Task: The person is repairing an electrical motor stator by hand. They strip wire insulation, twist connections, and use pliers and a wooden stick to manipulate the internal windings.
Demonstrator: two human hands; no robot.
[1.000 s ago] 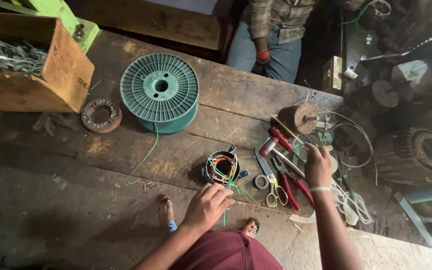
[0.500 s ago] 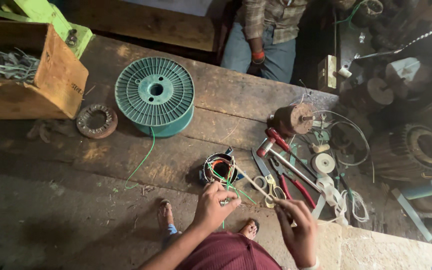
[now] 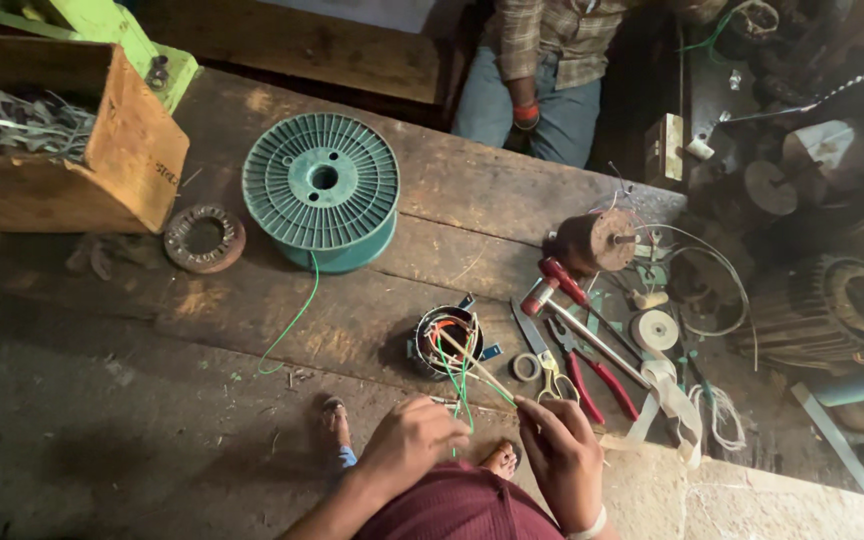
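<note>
My left hand [image 3: 410,443] and my right hand [image 3: 563,457] are close together near the bench's front edge, both pinching thin green wires [image 3: 460,385] that run up to a small dark motor stator [image 3: 446,341] with coloured windings. A thin pale stick lies across the stator toward my right hand. My feet in sandals show below the bench.
A large green plastic spool [image 3: 322,188] trails green wire across the wooden bench [image 3: 252,300]. A wooden box [image 3: 62,150] and a metal ring [image 3: 204,238] sit at left. Scissors [image 3: 552,378], red pliers [image 3: 597,375], a hammer, tape rolls and a rotor [image 3: 592,240] lie at right. Another person [image 3: 547,70] stands opposite.
My right hand came back from the tools at right toward my body and now joins my left hand on the green wires.
</note>
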